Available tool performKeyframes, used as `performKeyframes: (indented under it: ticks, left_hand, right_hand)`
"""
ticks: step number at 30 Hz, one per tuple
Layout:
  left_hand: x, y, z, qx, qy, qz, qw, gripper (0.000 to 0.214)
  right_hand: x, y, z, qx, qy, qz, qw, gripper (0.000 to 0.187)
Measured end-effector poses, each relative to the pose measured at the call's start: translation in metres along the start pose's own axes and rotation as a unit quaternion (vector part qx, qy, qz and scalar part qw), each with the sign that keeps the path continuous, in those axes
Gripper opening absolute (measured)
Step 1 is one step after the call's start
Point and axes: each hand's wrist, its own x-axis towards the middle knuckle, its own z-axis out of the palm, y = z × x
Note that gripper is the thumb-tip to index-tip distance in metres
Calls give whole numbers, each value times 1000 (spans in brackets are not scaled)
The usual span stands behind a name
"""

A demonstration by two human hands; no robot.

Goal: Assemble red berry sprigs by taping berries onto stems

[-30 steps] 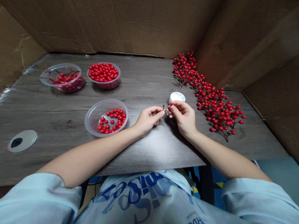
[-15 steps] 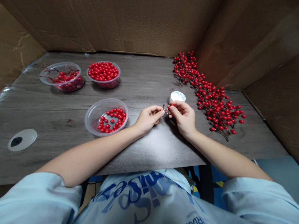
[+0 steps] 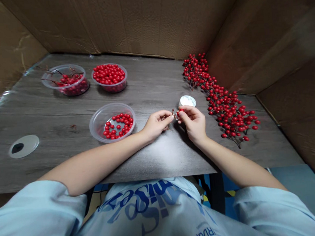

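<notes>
My left hand (image 3: 158,125) is closed in a pinch around a small brown stem (image 3: 172,112), whose ends poke out past the fingers. Facing it, my right hand (image 3: 193,124) grips a red artificial berry (image 3: 180,111) between thumb and forefinger. Berry and stem tip are very close together; whether they touch I cannot tell. Just behind my right hand stands a small round white container (image 3: 187,101), partly covered by the fingers. Left of my left hand is a clear plastic bowl (image 3: 92,128) with loose red berries (image 3: 116,127) in it.
Farther back stand a bowl heaped with red berries (image 3: 109,75) and a bowl with berries and bare twigs (image 3: 70,79). Berry sprigs (image 3: 225,104) lie in a row along the right cardboard wall (image 3: 261,39). A translucent lid (image 3: 30,145) lies at the left.
Almost nothing differs. Both hands keep the same pinch on stem and berry, and the view has shifted very slightly.
</notes>
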Motion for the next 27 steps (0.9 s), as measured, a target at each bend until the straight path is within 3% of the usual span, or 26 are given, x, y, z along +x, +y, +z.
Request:
performKeyframes:
  ticks: [7, 11, 17, 27]
  left_hand:
    - [0, 0, 1, -3, 6, 12, 1000, 29]
    - [2, -2, 0, 8, 60, 44, 997, 29]
    - [3, -6, -3, 51, 96, 83, 991, 25]
    - [2, -6, -3, 109, 106, 108, 983, 19]
  right_hand:
    - [4, -3, 0, 29, 28, 20, 999, 21]
    - [3, 0, -1, 3, 46, 8, 999, 21]
    - [-4, 2, 1, -40, 0, 22, 999, 23]
    - [-7, -1, 3, -63, -9, 18, 998, 18]
